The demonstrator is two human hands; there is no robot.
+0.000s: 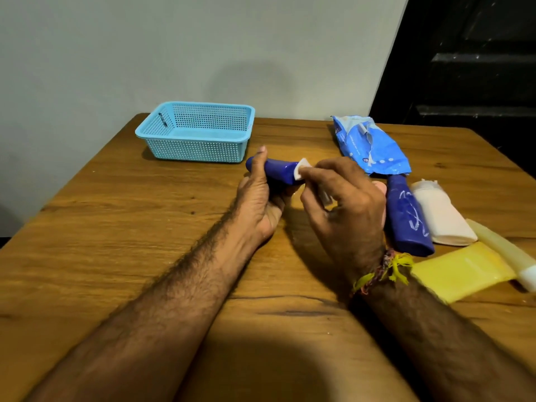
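My left hand [259,198] grips a dark blue bottle [280,172] lying sideways just above the wooden table [116,227], thumb over its top. My right hand [345,204] pinches a small white wipe [301,169] against the bottle's right end; more of the white wipe shows under its fingers. An empty light blue plastic basket [200,132] stands behind and to the left of the hands.
To the right lie a blue wipes pack [368,146], a second dark blue bottle [409,219], a white bottle [441,216], a yellow packet [461,271] and a pale yellow tube [504,250]. A wall rises behind the table; a dark doorway is at the right.
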